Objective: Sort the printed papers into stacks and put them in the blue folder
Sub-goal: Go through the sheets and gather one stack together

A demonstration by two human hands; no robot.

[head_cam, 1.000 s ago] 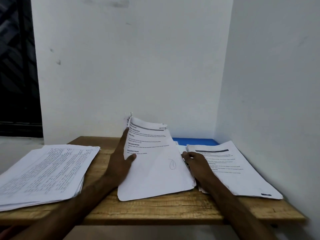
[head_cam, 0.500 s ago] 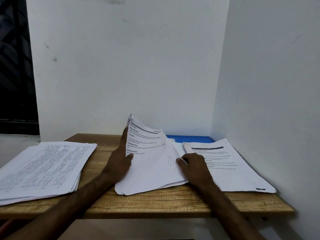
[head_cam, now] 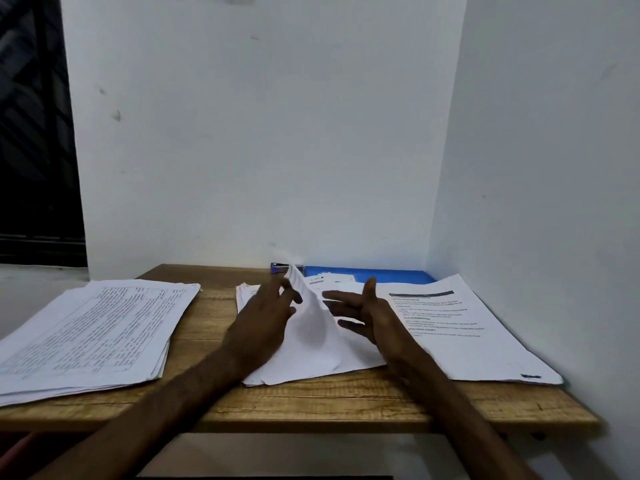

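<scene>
Three lots of printed papers lie on the wooden table (head_cam: 346, 403). A middle stack (head_cam: 311, 355) has its top sheets bent up into a ridge. My left hand (head_cam: 259, 323) pinches those raised sheets at their left side. Just right of the ridge, my right hand (head_cam: 367, 317) hovers with its fingers spread, holding nothing. A thick stack with tables of text (head_cam: 93, 330) sits at the left. Another stack with a dark header bar (head_cam: 460, 327) lies at the right. The blue folder (head_cam: 381, 273) shows at the back, partly covered by papers.
White walls close the table at the back and right, forming a corner. A small dark purple object (head_cam: 278, 267) lies against the back wall beside the folder. The left stack overhangs the table's left edge. A dark window area is at the far left.
The lifted sheets have folded further over toward the right into a low ridge. My right hand has come off the papers and spread its fingers. The camera has tilted a little.
</scene>
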